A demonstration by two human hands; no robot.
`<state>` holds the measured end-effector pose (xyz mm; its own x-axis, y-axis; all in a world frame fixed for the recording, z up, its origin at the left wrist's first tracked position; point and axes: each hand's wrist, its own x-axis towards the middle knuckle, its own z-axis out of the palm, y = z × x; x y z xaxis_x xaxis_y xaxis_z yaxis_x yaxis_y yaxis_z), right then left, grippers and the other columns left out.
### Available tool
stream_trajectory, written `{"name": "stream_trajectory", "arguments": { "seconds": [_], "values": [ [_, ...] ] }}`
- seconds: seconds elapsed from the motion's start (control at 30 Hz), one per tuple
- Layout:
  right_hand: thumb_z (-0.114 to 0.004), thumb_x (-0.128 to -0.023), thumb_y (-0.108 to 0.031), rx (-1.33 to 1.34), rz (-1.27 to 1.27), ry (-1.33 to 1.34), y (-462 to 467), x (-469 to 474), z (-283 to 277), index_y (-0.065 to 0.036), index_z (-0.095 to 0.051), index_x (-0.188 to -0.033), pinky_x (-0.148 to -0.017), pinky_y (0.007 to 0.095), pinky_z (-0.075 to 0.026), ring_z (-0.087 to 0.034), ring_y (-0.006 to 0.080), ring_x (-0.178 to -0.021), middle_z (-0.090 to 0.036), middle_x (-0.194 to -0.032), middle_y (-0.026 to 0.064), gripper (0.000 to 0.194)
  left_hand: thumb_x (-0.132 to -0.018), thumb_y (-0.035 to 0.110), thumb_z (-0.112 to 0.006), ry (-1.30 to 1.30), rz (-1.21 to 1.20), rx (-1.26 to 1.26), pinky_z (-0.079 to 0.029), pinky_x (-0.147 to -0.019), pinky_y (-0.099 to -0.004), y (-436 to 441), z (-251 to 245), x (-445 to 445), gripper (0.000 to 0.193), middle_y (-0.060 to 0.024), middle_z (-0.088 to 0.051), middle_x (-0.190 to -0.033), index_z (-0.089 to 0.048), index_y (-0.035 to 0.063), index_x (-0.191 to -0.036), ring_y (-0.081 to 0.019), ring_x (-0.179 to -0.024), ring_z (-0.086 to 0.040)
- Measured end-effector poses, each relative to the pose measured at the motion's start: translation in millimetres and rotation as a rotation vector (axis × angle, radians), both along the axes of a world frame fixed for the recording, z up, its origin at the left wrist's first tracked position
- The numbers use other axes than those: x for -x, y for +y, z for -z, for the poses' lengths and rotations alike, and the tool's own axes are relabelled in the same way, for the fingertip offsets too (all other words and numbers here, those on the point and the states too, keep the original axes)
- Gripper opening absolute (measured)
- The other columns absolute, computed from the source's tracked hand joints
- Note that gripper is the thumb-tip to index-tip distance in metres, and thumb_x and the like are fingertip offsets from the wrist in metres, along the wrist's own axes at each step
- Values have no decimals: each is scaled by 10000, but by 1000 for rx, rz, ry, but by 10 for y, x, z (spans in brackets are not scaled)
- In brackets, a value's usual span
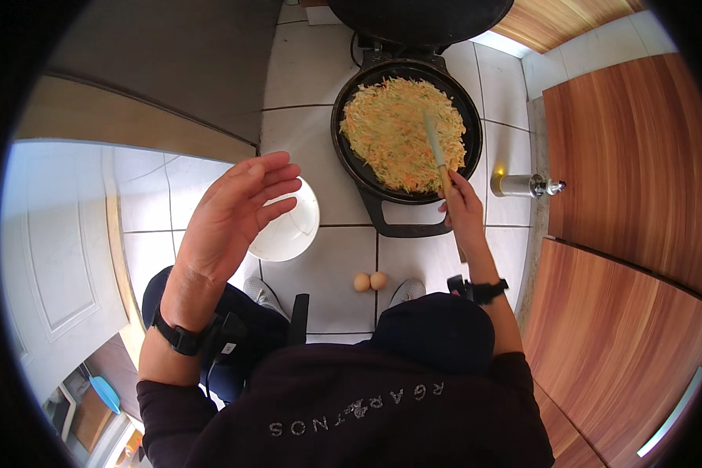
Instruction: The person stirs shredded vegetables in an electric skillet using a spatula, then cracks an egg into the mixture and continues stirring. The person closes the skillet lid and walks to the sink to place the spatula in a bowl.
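Note:
My right hand (pixel 464 205) grips the wooden handle of a silicone spatula (pixel 434 137). Its pale blade rests on a round, flat layer of shredded vegetable mixture (pixel 395 131), with orange and green shreds among pale ones. The mixture lies in the black pan of an electric griddle (pixel 339 137), whose dark lid (pixel 421 20) is raised at the far side. My left hand (pixel 240 205) is lifted, holding nothing, with fingers slightly spread. Behind it, partly hidden, a white bowl (pixel 295 231) is on the floor. Two brown eggs (pixel 370 281) sit side by side near my feet.
A cylindrical oil dispenser (pixel 520 185) is on the tiled floor right of the griddle, close to wood-grain cabinet doors (pixel 626 158). A large dark panel (pixel 181 64) borders the left. A white panelled door (pixel 61 245) is farther left. My shoes (pixel 408 291) flank the eggs.

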<state>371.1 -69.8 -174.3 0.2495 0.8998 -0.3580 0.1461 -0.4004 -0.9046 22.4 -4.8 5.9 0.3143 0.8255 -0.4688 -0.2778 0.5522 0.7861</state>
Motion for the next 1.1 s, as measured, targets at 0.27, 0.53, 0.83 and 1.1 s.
{"name": "stream_trajectory", "arguments": {
  "seconds": [0.27,0.53,0.83,1.1],
  "values": [
    [-500,-921,-84,-94,-353,-901,26,143,357,-135,-506,-1305,-687,460,-509,-612,390,-866,-587,-1006,186,388,-967,260,-520,16,11,32,-469,-994,-382,-6,17,-27,464,-216,-580,-1246,-491,-59,-1304,-296,-1151,-583],
    [-439,-988,-140,258,16,675,-339,-112,-559,-55,-476,-1347,-465,202,-405,-536,97,-641,-612,-860,78,371,-969,263,-523,2,38,16,-471,-986,-369,-4,27,-49,450,-202,-598,-1218,-509,-50,-1293,-284,-1130,-595],
    [-474,-1001,-186,-118,-117,377,-177,-250,-1338,-32,-491,-1331,-468,171,-405,-504,80,-593,-591,-876,95,365,-983,278,-494,18,19,9,-465,-987,-362,-1,49,-31,448,-193,-596,-1223,-506,-46,-1292,-273,-1138,-586],
    [-548,-938,-72,-140,-191,-950,39,-208,-792,-122,-612,-1252,-645,308,-496,-594,200,-678,-629,-799,109,324,-971,262,-513,0,-19,13,-466,-966,-351,-33,41,3,429,-177,-595,-1210,-523,-44,-1272,-258,-1133,-578]
  ]
}}
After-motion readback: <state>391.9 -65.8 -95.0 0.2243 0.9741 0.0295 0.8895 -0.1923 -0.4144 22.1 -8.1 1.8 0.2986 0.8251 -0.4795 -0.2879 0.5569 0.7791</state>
